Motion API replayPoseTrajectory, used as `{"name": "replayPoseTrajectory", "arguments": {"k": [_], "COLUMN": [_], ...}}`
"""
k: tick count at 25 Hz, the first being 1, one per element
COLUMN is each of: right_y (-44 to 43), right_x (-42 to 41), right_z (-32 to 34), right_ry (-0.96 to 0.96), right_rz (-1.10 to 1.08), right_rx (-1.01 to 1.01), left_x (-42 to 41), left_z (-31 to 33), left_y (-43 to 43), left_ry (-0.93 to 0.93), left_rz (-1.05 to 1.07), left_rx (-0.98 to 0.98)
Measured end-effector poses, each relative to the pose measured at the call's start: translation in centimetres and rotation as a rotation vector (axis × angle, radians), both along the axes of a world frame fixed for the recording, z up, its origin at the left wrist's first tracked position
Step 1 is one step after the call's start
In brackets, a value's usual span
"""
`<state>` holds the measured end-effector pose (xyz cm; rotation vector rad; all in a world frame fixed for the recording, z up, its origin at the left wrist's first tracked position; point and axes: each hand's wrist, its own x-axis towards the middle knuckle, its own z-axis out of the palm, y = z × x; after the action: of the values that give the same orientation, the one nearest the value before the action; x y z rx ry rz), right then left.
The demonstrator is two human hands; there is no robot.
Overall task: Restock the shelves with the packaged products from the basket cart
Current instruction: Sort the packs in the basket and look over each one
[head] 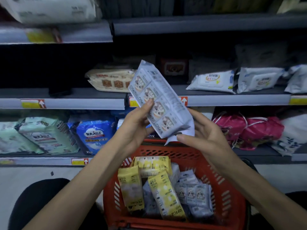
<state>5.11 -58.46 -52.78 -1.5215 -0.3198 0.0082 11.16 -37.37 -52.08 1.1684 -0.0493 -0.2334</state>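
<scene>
- The shelves (232, 100) fill the background in three grey tiers with yellow-and-red price tags on their front edges.
- The red basket (229, 188) stands below the hands, in front of the bottom shelf, between the person's knees.
- On the bottom shelf, green packs (46, 135) lie at the left end, a blue pack (93, 135) stands just beside them, and pink bags (245, 128) sit towards the right end.
- On the middle shelf, a beige pack (109, 80) lies near the centre and white wipes (214, 80) lie along the right part.
- Yellow packs (166, 196) and pale packs (192, 195) lie jumbled in the basket.
- The pack (159, 100), long and pale blue-grey, is in the air above the basket's far rim, tilted with its top end leaning left, in front of the middle shelf's edge.
- The left hand (134, 127) grips the pack's left side, thumb on the front and fingers behind.
- The right hand (204, 131) cups the pack's lower end, fingers loosely curved and thumb at the sealed flap; I cannot tell whether it really grips.
</scene>
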Motion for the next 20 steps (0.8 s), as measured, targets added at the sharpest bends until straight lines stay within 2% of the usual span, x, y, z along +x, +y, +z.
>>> {"name": "replayPoseTrajectory", "arguments": {"k": [5,11,13,18,20], "right_y": [2.1,4.1,5.1,7.2,8.4], "right_x": [-0.1,1.2,2.5,8.0,10.5], "right_z": [5.5,12.1,14.0,17.8,18.9], "right_ry": [-0.124,-0.286,-0.339,-0.385,-0.398], "right_rz": [-0.152,-0.118,-0.172,-0.348,-0.354], "right_rx": [0.009,0.092,0.08,0.129,0.127], "left_x": [0.1,1.7,2.2,5.1,6.6], "left_z": [6.4,14.0,16.7,21.1,21.6], "left_y": [-0.6,-1.0,-0.9,0.3,0.8], "left_ry": [-0.087,-0.231,-0.299,-0.61,-0.656], "left_rz": [0.051,0.192,0.23,0.375,0.442], "left_rx": [0.038,0.112,0.255,0.779,0.87]}}
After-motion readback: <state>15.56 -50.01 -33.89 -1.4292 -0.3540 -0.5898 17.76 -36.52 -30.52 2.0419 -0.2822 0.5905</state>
